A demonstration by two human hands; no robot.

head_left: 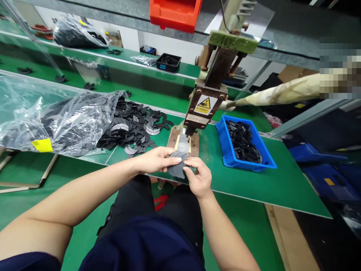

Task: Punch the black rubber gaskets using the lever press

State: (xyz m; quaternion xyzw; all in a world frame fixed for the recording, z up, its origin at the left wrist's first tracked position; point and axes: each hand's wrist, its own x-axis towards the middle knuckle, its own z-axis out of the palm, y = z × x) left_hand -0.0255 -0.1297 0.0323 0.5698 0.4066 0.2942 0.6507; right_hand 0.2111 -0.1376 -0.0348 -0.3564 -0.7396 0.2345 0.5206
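Curved dark grey plastic pieces (177,170) are held between my two hands, just in front of the press base. My left hand (159,160) pinches them from the left, thumb on top. On the right side, my right hand (199,176) grips their edge between thumb and fingers. How many pieces are in my hands I cannot tell. Right behind them stands a hand press (204,101) with a yellow warning label and a brown metal base (194,146). A heap of similar curved pieces (135,124) lies to the left, spilling from a clear plastic bag (79,120).
A blue bin (225,160) with small black parts stands right of the press. The press's wrapped lever (282,90) reaches out to the upper right. Overhead hangs a red bin (175,17). Behind runs a green conveyor (113,88) with scattered pieces; a black bin (168,62) sits beyond.
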